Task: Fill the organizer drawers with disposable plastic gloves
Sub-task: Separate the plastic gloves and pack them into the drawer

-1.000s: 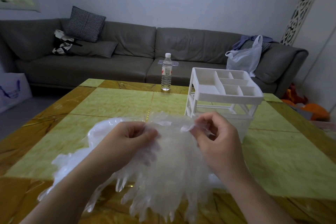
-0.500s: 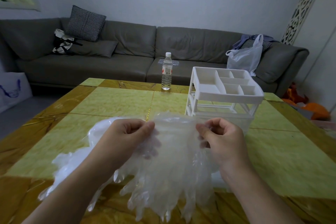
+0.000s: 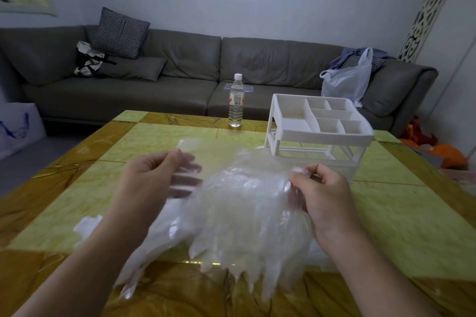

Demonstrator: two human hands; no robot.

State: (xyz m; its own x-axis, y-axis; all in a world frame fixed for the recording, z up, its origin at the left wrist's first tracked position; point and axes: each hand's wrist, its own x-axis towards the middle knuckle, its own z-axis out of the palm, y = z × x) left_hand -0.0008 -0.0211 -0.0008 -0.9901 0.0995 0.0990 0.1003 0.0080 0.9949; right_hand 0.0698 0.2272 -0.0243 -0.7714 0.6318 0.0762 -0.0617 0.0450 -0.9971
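Note:
A thick bunch of clear disposable plastic gloves hangs over the table in front of me, glove fingers pointing down. My right hand pinches the bunch at its upper right edge. My left hand grips a thin glove peeled off to the left, its fingers showing through the film. The white organizer stands behind the gloves on the right, its divided top tray holding nothing. A white drawer sits at its base, mostly hidden by the gloves.
A water bottle stands at the far edge of the yellow-green marble table. Behind it runs a grey sofa with cushions and a white plastic bag. Orange toys lie on the floor at right.
My hands have drawn apart. The left hand moved left, pulling a thin glove away from the bunch, which stays held by the right hand.

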